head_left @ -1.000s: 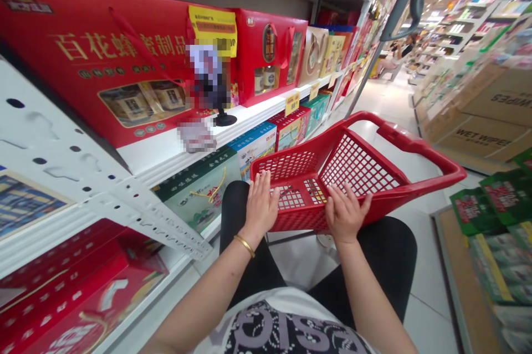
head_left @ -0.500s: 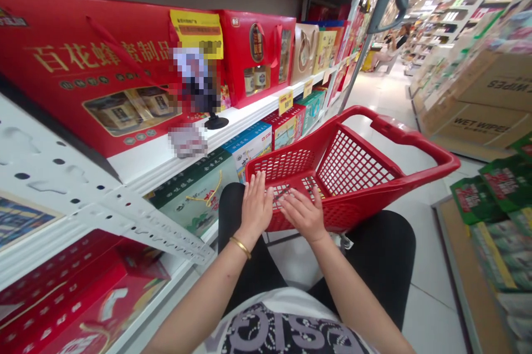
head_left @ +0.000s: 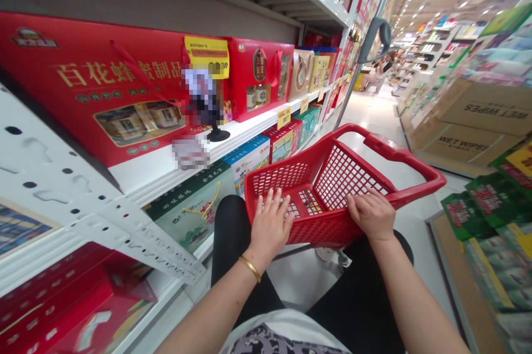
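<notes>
A red plastic shopping cart [head_left: 332,226] with lattice walls stands between my knees, its handle pointing away to the right. No goods show in its basket. My left hand [head_left: 270,224], a gold bangle at the wrist, lies over the cart's near left end with fingers stretched and spread. Further along the near rim, my right hand [head_left: 373,214] has its fingers curled over the edge, closed on the cart. Part of the rim is hidden beneath both hands.
White shelving [head_left: 137,190] runs along my left, holding red gift boxes [head_left: 137,66] and a green box [head_left: 195,204] lower down. A grey-handled pole [head_left: 374,41] rises behind the cart. Wet wipes cartons [head_left: 465,140] and green packs [head_left: 494,199] line the right side. A seated person [head_left: 380,71] is far down the aisle.
My hands have moved apart. The right hand went right along the cart's rim and curled over it; the left fingers spread wider. The view has tilted slightly upward.
</notes>
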A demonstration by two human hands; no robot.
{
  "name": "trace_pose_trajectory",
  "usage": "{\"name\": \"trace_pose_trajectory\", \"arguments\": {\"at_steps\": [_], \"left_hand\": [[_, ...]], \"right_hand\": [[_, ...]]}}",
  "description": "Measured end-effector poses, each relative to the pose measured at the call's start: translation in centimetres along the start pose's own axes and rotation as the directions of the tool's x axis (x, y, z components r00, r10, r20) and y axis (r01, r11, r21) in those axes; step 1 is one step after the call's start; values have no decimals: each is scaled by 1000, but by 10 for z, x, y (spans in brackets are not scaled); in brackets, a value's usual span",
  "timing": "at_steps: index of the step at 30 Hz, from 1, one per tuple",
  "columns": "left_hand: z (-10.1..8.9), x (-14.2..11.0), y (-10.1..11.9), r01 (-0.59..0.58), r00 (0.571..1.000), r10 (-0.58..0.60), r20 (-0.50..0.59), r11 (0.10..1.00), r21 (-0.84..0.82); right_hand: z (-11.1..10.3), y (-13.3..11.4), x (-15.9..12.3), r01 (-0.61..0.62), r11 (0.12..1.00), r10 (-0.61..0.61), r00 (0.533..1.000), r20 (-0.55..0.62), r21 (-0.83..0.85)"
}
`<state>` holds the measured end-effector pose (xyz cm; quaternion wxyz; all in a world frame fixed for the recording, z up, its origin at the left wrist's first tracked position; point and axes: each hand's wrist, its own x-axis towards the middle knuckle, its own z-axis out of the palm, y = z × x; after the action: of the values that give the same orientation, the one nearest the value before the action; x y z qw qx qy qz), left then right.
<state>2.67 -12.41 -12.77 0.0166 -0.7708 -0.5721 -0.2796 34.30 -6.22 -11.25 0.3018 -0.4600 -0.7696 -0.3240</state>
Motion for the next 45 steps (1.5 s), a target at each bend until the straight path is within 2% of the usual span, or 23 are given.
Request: {"name": "trace_pose_trajectory", "arguments": {"at_steps": [3,9,20,27,31,34,37,41,45], "left_hand": [[-1,1,1,-6,1000,6,15,1000,23],[4,4,14,-56,998,55,17,998,29],[18,11,38,-18,999,17,38,1000,16],[22,13,49,5,997,-4,80,1000,-2],[27,20,48,-30,997,31,69,999,-15],[33,27,41,-45,998,46,36,999,-27],[37,39,24,-65,997,67,37,997,-49],[41,62,-13,-120,989,126,76,990,-80],[42,84,-53,-132,986,141,95,987,-91]], "right_hand": [[-7,3,0,51,999,-51,999,-4,-10],[-15,21,-4,32,998,-33,999,-9,-58],[5,50,-2,31,999,-29,998,-62,29],[4,63,4,-16,998,14,1000,24,69],[-1,64,2,-70,997,70,997,38,18],[-4,56,-1,-143,987,144,990,8,-76],[-8,35,-3,-220,966,216,976,-39,-139],[-17,-8,0,-280,951,273,959,-71,-134],[-29,-56,11,-285,952,277,958,-78,-111]]}}
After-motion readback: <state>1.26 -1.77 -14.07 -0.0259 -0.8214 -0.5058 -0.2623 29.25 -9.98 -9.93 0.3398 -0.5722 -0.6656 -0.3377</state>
